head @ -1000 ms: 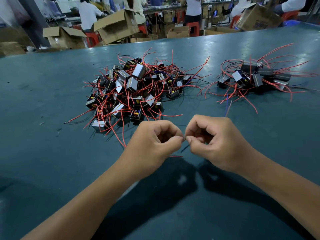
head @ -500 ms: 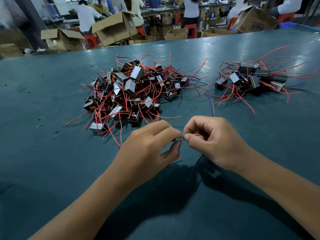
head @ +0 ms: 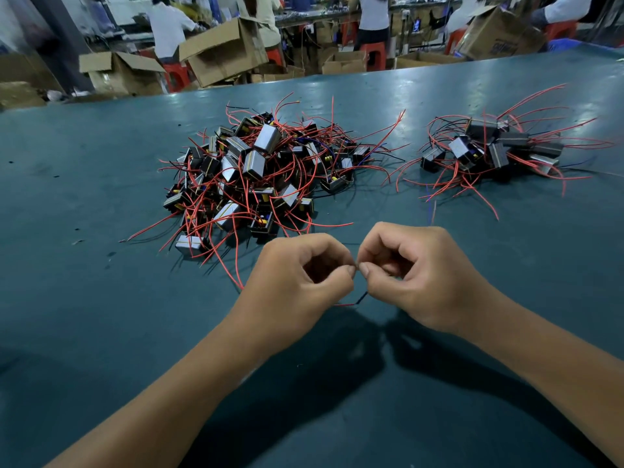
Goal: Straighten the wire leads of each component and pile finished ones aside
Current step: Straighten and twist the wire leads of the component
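Matt teal table (head: 101,315); shiny metal-cased components (head: 266,138).

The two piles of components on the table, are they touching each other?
Apart. The head view shows bare green table between the big pile and the small pile; even their outermost red leads stop short of each other.

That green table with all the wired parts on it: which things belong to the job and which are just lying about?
Part of the job:
- left hand and right hand, pinching a thin wire lead between them
- big pile of components
- smaller pile to the right

Just lying about:
- open cardboard boxes behind the table
- red stools
- people working in the background
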`<state>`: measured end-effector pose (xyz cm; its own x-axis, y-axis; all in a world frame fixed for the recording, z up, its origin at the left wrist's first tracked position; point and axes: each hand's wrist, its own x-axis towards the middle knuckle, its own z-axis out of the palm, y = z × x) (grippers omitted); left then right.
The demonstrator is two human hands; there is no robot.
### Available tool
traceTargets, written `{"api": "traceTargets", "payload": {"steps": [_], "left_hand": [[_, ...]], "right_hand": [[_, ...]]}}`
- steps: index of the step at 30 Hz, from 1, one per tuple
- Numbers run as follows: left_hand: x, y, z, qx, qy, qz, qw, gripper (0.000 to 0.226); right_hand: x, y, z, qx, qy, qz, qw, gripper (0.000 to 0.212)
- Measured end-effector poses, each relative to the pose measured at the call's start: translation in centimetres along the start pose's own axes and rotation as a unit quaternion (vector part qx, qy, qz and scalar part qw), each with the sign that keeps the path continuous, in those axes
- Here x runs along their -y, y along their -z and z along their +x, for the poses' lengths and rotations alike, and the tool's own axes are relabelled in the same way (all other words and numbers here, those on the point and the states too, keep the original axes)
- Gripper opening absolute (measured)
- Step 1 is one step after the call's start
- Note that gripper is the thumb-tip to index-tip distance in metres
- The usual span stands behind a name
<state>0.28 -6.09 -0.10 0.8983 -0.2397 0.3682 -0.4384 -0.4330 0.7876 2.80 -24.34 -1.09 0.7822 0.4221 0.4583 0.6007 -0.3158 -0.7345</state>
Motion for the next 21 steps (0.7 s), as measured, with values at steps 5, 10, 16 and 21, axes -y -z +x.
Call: {"api": "traceTargets", "payload": {"steps": [5,10,16,21], "left_hand": [[-0.3,0.0,0.5,0.068,0.292,-0.322,0.898,0.018],[0.1,0.8,0.3,0.031,0.15,-0.152,0.976,0.021],[0.6,0.8,-0.1,-0.033,-0.224,0.203,0.953,0.005],[0.9,0.3,-0.2,-0.043,-0.264,0.308,0.913,0.008]], "right_hand": [[0.3,0.1,-0.2,0.0,0.114,-0.142,0.983,0.003],[0.0,0.1,0.0,-0.012,0.051,-0.082,0.995,0.01],[-0.3,0.1,0.1,0.001,-0.043,0.007,0.999,0.009],[-0.4,0.1,0.4,0.004,-0.095,0.072,0.993,0.012]]}}
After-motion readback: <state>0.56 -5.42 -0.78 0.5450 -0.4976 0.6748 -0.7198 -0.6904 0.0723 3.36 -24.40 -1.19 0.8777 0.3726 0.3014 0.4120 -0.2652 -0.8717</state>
